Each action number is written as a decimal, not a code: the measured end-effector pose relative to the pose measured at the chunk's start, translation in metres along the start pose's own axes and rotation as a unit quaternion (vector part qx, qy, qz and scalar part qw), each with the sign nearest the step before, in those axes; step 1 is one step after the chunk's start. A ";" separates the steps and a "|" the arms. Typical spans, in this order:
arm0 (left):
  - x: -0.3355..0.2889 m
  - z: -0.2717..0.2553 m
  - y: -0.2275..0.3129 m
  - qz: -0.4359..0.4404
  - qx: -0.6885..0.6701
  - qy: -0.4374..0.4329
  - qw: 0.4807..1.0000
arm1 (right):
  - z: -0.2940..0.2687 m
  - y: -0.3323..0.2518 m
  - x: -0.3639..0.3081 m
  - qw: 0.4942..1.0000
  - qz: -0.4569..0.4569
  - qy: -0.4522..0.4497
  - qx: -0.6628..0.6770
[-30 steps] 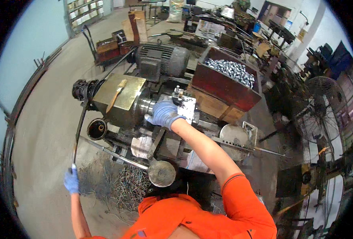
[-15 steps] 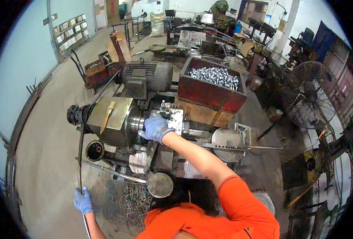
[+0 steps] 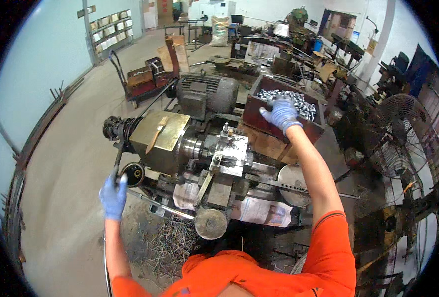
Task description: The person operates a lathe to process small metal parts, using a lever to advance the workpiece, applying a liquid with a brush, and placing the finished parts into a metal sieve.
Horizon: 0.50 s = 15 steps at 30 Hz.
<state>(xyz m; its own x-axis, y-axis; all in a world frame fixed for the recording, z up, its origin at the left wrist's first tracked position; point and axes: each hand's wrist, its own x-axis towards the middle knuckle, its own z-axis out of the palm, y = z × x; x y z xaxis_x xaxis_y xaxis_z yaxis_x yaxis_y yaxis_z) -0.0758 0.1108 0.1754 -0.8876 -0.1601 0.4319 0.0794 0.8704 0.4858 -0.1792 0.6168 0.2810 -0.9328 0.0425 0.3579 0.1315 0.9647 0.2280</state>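
My right hand (image 3: 283, 115), in a blue-grey glove, is over the near edge of a dark red box (image 3: 260, 119) filled with small shiny metal parts (image 3: 306, 105). Its thumb stands apart from the fingers and nothing shows in it; the fingertips are partly hidden against the parts. On the left, my gloved left hand (image 3: 113, 198) is closed around a long dark rod (image 3: 118, 159) that runs up to the machine. Between the hands lies a lathe-like machine with a round metal spindle (image 3: 192, 147) and a bright tool block (image 3: 234, 153).
A brush (image 3: 157, 132) lies on the brass-coloured cover (image 3: 177, 129). Behind sits a motor (image 3: 207, 94). Metal shavings (image 3: 172, 242) cover the floor below. A round weight (image 3: 210, 224) sits at the front, a fan (image 3: 397, 133) at the right, a cart (image 3: 147, 79) at the back left.
My right hand has left the spindle and moved right and away to the box of parts. My left hand has moved up along the rod. The view has shifted, and the tool block shows fully.
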 end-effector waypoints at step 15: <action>0.044 0.102 0.078 0.256 -0.130 0.075 0.955 | 0.076 -0.062 -0.265 0.926 -0.049 0.072 0.367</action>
<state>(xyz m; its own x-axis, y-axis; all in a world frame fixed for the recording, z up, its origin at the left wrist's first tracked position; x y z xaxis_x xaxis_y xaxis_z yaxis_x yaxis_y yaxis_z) -0.1551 0.2196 0.1547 -0.6284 0.1745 0.7580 0.6133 0.7106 0.3449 0.0339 0.5652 0.1033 -0.8665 -0.0377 0.4977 -0.2634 0.8815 -0.3918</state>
